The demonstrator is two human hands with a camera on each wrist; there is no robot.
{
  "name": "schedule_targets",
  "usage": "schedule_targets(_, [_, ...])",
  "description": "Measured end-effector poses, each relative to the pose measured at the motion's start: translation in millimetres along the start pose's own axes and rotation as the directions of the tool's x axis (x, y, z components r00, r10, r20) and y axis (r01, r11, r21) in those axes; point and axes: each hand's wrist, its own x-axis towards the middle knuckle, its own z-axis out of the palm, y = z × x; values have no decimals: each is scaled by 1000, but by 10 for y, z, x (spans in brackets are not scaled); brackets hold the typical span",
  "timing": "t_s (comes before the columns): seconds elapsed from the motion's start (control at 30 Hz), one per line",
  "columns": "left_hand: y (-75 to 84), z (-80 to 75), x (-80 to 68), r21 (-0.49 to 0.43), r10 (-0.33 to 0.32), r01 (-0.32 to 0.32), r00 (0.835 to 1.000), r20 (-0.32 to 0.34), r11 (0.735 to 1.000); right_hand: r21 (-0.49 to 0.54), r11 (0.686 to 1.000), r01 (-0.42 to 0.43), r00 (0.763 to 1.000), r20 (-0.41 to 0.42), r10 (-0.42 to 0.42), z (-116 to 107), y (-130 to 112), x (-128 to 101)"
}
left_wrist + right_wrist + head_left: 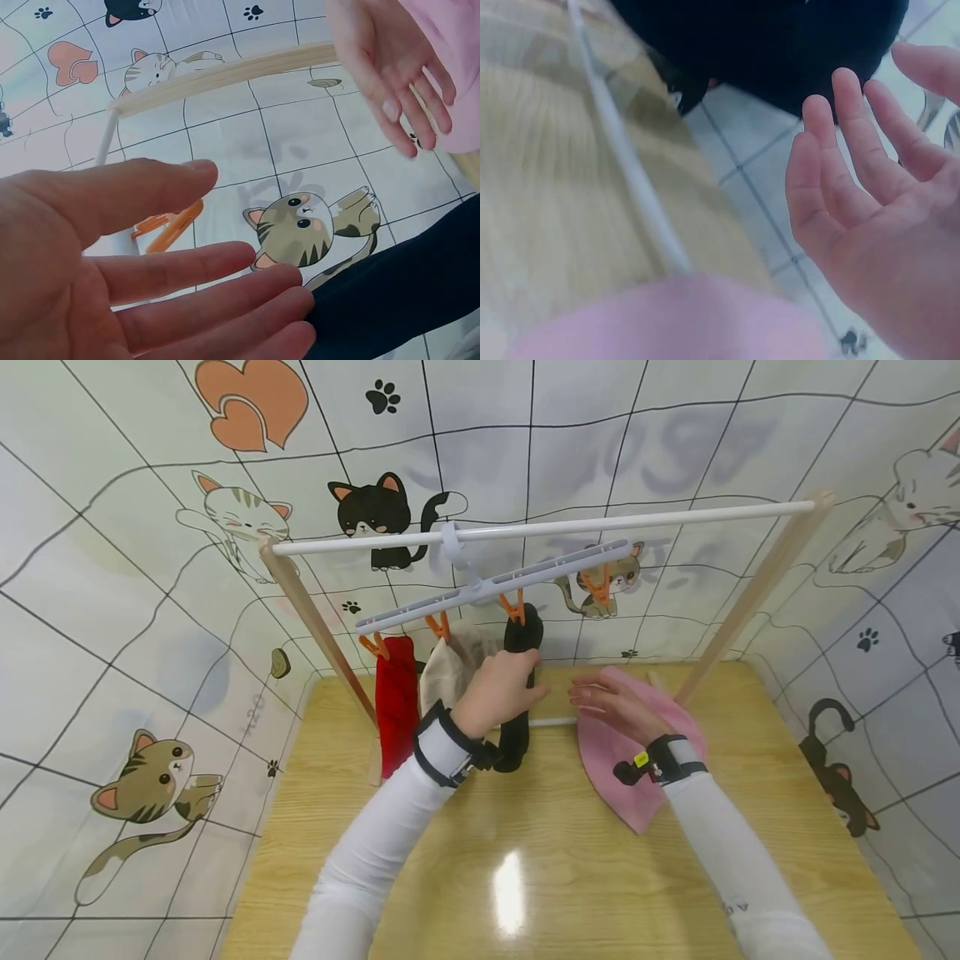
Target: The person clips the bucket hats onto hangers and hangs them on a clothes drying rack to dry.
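Note:
My left hand (501,692) is in front of a long black cloth piece (514,743) that hangs from an orange clip (513,607) on a pale blue hanger (491,587). In the left wrist view that hand's fingers are straight, thumb apart, with dark cloth (397,285) right at the fingertips. Over a pink cloth (643,802) on the table is my right hand (618,703). Its fingers are loosely bent and hold nothing in the right wrist view, where the pink cloth (675,322) fills the bottom edge.
The hanger hooks over a white rod (555,529) between wooden posts (757,593). Red cloth (396,702) and beige cloth (444,677) hang from its left clips. A far right clip (597,585) holds nothing. Behind the wooden table (420,877) is a cat-print wall covering.

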Motion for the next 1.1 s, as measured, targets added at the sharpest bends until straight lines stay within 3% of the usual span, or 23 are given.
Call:
schedule_targets(0.27, [-9, 129, -24, -29, 15, -15, 1000, -4, 999, -52, 995, -81, 995, -67, 77, -230, 183, -372])
schedule_targets(0.43, [-25, 208, -30, -37, 24, -24, 1000, -1, 999, -17, 1000, 4, 988, -152, -7, -510, 424, -509])
schedule_targets(0.53, [-32, 246, -37, -51, 16, -16, 1000, 4, 999, 12, 1000, 17, 982, -188, -14, -736, 598, -623])
schedule_targets(0.7, [-49, 323, -56, -68, 8, -8, 1000, -1, 998, 14, 992, -126, 958, -256, 125, -998, 685, -883])
schedule_targets(0.77, [-62, 356, -67, -79, 0, 0, 1000, -1, 997, 40, 988, -149, 952, -265, 154, -1066, 695, -965])
schedule_targets(0.9, [-93, 417, -97, -105, -17, 16, 1000, -12, 994, 85, 991, -104, 961, -249, 122, -1165, 724, -1093])
schedule_targets(1.1, [-137, 504, -135, -137, -13, 10, 1000, -17, 991, 67, 994, -81, 962, -257, 95, -1246, 773, -1211])
